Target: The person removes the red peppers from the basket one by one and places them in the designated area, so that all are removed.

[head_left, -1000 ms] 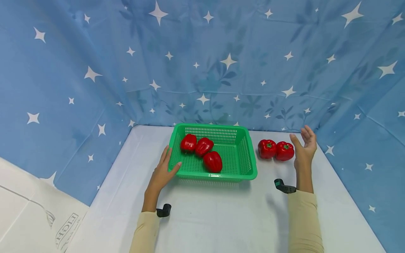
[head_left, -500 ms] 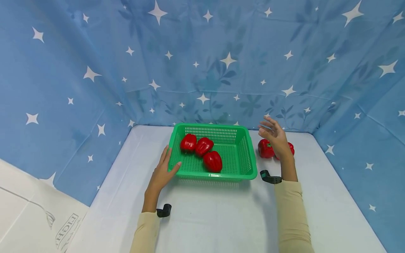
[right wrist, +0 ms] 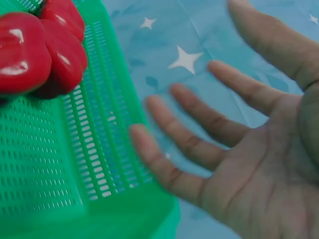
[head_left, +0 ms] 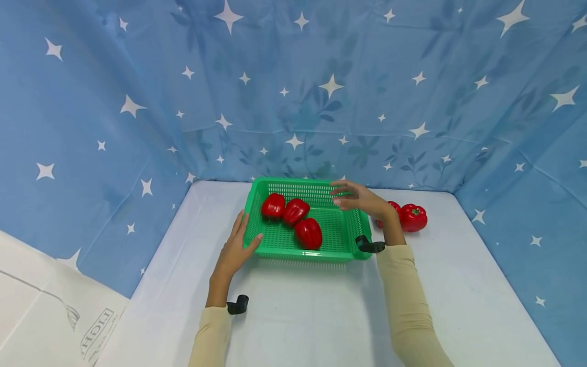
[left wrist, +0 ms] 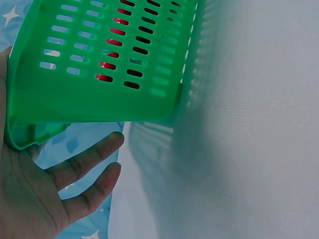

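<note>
Spread and empty, my right hand (head_left: 359, 198) hovers; straight-fingered left hand (head_left: 234, 252) touches the green rectangular plastic basket (head_left: 334, 234); glossy, firm-looking red bell peppers (head_left: 308, 234) probably slip, so cup their sides

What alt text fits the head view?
A person's empty right grip hangs over the right end of a green basket holding three red peppers, while the left grip touches its left end. Two more peppers sit to the right on a white table.

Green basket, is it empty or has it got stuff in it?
Not empty, but not full: the green basket has three red peppers inside, and part of its mesh bottom shows bare.
</note>
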The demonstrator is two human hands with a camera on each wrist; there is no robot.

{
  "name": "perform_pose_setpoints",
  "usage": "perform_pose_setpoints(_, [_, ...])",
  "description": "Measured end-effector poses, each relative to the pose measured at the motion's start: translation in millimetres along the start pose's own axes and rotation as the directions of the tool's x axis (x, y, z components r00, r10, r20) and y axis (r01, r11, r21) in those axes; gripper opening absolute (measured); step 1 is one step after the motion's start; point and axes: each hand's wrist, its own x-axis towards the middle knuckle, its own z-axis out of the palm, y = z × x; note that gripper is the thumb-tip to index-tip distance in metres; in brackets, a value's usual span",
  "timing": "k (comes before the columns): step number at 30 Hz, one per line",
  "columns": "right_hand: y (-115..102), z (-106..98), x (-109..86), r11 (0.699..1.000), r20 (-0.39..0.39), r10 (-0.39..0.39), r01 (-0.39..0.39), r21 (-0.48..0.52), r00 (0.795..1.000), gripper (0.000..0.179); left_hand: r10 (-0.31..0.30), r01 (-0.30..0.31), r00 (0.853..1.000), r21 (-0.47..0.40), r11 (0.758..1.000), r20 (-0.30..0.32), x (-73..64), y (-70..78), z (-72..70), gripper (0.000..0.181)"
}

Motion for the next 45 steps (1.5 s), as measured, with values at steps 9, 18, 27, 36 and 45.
perform_pose_setpoints(9, [6,14,32.4,0.944,0.233,0.315,-0.328,0.019,0.92,0.072,0.0,0.0,1.0,-0.004,1.0,-0.004,-0.1,-0.7,-0.5,0.084])
perform_pose_setpoints(18, [22,25,46.6,0.873,0.29,0.466,-0.487,0.002,0.836,0.072,-0.006,0.006,1.0,-0.004,1.0,0.003,0.3,-3.0,0.6,0.08])
perform_pose_setpoints(27, [31,41,59.7,0.83,0.301,0.534,-0.558,-0.008,0.79,0.074,0.005,-0.005,1.0,-0.009,1.0,0.0,0.8,-5.2,0.0,0.083])
perform_pose_setpoints(36, [38,50,66.3,0.812,0.302,0.571,-0.579,-0.07,0.764,0.08,0.006,-0.006,1.0,0.001,1.0,0.0,2.7,-4.7,1.0,0.084])
perform_pose_setpoints(45, [43,61,70.6,0.796,0.266,0.603,-0.59,-0.135,0.753,0.096,-0.004,0.003,1.0,-0.007,1.0,-0.001,1.6,-4.1,1.9,0.083])
